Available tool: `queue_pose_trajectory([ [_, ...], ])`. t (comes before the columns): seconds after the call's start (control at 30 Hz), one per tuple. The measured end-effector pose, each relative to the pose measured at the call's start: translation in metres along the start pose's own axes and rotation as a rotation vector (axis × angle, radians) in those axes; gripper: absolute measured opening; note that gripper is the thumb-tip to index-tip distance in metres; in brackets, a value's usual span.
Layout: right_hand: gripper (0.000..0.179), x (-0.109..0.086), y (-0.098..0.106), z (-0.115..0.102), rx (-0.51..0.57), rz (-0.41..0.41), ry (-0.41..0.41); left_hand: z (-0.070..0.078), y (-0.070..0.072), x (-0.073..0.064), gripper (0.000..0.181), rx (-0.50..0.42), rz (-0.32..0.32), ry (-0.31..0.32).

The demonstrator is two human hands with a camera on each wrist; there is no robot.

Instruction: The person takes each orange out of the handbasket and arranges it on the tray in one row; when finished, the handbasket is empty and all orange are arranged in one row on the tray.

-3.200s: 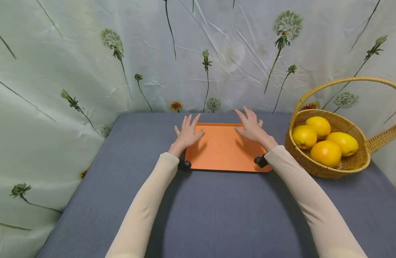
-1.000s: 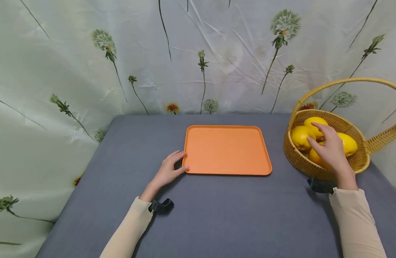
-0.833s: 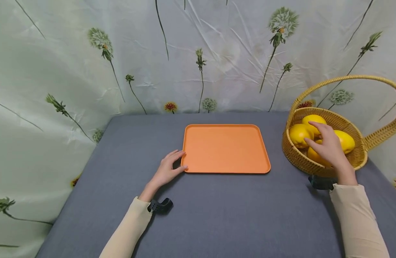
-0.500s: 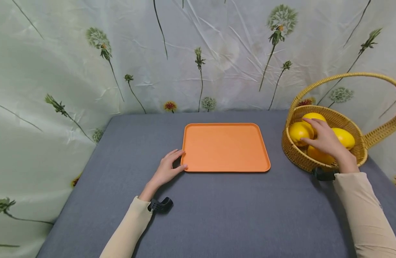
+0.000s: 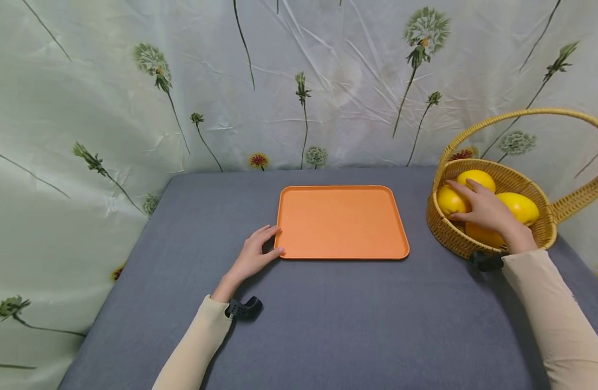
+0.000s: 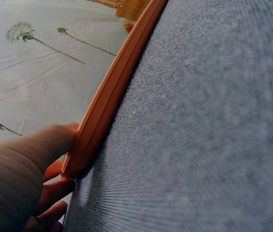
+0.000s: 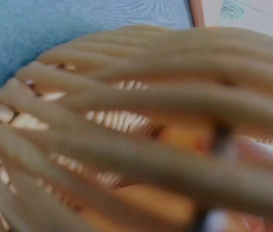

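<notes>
An orange tray (image 5: 343, 222) lies flat on the dark cloth, midway across the table. At its front left corner my left hand (image 5: 252, 257) touches the rim with thumb and fingertips spread; in the left wrist view the thumb rests against the tray's edge (image 6: 107, 96). My right hand (image 5: 489, 211) reaches into a wicker basket (image 5: 440, 230), thumb and fingers around the leftmost yellow fruit (image 5: 451, 200). A second fruit (image 5: 476, 177) sits behind it, a longer one (image 5: 520, 208) to the right, and one (image 5: 483, 234) partly under my hand. Blurred basket weave (image 7: 175, 154) covers most of the right wrist view.
The basket's tall arched handle (image 5: 533, 112) rises over its opening. Grey-blue cloth (image 5: 338, 319) covers the table. A curtain with dandelion prints (image 5: 348, 81) hangs along the back and left side.
From above the tray, my left hand came to its left corner and stayed there. My right hand went right to the basket, then lowered and closed around the leftmost fruit.
</notes>
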State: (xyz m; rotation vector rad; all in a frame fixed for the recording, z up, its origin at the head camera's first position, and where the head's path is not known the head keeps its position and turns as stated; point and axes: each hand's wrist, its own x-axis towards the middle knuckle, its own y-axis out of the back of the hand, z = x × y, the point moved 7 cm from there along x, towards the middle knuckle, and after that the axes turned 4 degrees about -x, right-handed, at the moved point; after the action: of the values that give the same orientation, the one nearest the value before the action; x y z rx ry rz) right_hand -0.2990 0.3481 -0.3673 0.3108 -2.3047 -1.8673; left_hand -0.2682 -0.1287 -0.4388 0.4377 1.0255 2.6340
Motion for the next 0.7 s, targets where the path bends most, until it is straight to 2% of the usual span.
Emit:
queue_pose_trajectory([
  [0.13,0.079,0.0015,-0.0021,-0.0008,-0.07,0.022,0.012,0.0009,0.0008,-0.0007,0.058,0.004,0.006,-0.002],
  [0.3,0.073,-0.0007,-0.0002,-0.0034,-0.024,0.096,0.015,0.0008,0.002,-0.0018,0.058,0.007,0.005,0.005],
  [0.6,0.072,-0.0041,0.0002,-0.0008,-0.013,0.134,-0.104,0.0002,0.0016,-0.0013,0.058,0.003,-0.006,0.008],
  [0.7,0.072,-0.0059,0.0007,-0.0021,-0.006,0.163,-0.117,0.0006,0.0018,-0.0015,0.058,0.006,-0.002,0.0],
])
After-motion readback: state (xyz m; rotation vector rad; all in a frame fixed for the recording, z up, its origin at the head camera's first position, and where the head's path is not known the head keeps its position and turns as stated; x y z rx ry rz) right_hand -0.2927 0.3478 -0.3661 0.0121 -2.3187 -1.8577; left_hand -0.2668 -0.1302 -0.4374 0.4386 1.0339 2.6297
